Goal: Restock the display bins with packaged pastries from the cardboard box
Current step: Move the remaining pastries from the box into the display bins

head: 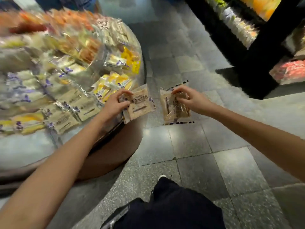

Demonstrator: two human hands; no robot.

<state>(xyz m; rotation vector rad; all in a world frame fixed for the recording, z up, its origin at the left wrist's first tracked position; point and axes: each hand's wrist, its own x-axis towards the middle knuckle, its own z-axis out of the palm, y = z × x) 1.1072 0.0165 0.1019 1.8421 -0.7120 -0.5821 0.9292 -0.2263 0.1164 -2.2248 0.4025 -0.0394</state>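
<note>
Apart, left fingers (122, 93) pinch pastry (140, 105), right fingers (179, 91) packet (177, 111)

To your left you have a round, tiered display stand (143, 70) with a shiny metal rim, set on a brown base (107, 156). Its near bins hold rows of pale pastry packs (69, 116) with purple marks, lying flat and overlapping. Just right of them, against the rim, lie yellow packs (113, 81). Farther back, the upper tier carries orange packs (66, 20), too blurred to read. A glossy pale ledge (24, 146) runs along the stand's near edge. You stand on a grey tiled floor (189, 146), your shoe (162, 176) planted on it. At the far right a black shelf (257, 66) rests on that floor, holding blurred goods (244, 30).
</note>
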